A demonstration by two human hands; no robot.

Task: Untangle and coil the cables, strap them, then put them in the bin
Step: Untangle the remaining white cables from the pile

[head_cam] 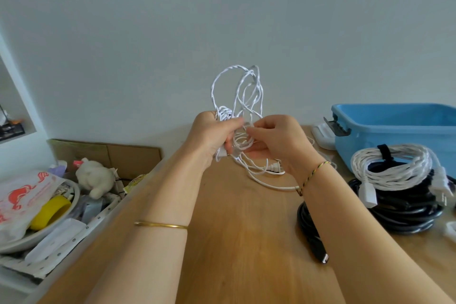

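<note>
A tangled white cable is held up above the wooden table, its loops rising toward the wall. My left hand grips a bunch of its strands. My right hand pinches strands in the middle of the tangle. The cable's plug and a loose end trail on the table below. The blue bin stands at the back right. In front of it a coiled white cable with a black strap lies on a coiled black cable.
Another black cable with a connector lies by my right forearm. Left of the table, a box holds a plush toy, a bowl with yellow tape and plastic bags. A white object sits behind the bin.
</note>
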